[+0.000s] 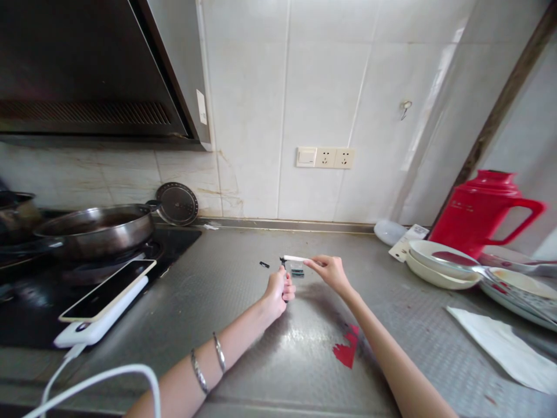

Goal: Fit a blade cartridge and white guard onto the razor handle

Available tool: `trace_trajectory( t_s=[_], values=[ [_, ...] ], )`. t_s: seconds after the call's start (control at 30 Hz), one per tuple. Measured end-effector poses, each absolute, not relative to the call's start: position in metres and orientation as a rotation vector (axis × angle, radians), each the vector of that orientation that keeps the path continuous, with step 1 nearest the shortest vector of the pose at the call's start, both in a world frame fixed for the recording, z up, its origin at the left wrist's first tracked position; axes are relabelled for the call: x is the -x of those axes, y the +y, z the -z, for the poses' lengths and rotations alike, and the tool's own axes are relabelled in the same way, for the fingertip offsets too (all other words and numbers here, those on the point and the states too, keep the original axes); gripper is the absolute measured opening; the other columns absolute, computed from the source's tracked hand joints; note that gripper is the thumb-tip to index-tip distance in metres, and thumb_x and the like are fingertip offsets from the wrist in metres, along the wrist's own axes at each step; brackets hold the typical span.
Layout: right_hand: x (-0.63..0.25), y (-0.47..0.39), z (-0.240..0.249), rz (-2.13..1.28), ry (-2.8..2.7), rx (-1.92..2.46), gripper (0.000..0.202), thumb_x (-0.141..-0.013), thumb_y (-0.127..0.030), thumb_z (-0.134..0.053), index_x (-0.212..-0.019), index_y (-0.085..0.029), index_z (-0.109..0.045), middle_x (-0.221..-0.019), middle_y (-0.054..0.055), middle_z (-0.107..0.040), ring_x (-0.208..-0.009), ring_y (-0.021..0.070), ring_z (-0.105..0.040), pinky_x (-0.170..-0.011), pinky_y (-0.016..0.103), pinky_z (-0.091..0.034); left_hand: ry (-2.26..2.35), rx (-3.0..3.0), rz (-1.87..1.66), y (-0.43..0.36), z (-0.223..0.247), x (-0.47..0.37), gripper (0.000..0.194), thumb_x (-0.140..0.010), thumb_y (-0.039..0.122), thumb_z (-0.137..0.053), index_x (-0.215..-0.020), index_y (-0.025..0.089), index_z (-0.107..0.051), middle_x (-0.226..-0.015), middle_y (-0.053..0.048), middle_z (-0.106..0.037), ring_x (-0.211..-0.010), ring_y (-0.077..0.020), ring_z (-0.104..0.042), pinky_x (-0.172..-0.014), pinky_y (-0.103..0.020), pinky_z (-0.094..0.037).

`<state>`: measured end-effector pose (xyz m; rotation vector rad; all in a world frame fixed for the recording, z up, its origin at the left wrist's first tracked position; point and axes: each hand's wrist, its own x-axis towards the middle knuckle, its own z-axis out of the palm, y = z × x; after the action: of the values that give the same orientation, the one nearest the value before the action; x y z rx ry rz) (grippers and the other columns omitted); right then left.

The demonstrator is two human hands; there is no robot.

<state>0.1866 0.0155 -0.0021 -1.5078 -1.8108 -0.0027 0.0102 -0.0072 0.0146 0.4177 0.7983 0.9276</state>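
Note:
My left hand [279, 290] is closed in a fist around the dark handle of a small black tool [283, 263], held upright. Its little head pokes out above the fist; the exact kind is too small to make out. From the right, my right hand [329, 270] pinches one end of a slim white stick [295, 258]. The stick's far end meets or nearly meets the tool's head. Just behind the hands lies a small clear pack [297, 272] with dark strips in it. A small black piece [264, 264] rests on the counter to the left.
A steel counter [230, 360] bears a torn red scrap [347, 346]. At left, a phone [108, 288] sits on a white power bank [102, 316] with a cable, beside a pan [102, 235]. A red thermos jug [478, 215], bowls [441, 277] and white paper [500, 345] stand right.

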Motion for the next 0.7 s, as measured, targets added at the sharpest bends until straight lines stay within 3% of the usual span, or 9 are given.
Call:
trace_trajectory(
  t_s=[0.7],
  values=[
    [-0.173, 0.017, -0.002, 0.041, -1.785, 1.504, 0.053, -0.081, -0.060, -0.037, -0.073, -0.023, -0.073, -0.064, 0.002, -0.068, -0.059, 0.0122, -0.056, -0.063, 0.021, -0.032, 0.834, -0.420, -0.938, -0.008, -0.012, -0.013, 0.034, -0.092, 0.035, -0.029, -0.064, 0.016, -0.036, -0.044, 0.010, -0.022, -0.029, -0.0004, -0.014, -0.032, -0.014, -0.003]
  ],
)
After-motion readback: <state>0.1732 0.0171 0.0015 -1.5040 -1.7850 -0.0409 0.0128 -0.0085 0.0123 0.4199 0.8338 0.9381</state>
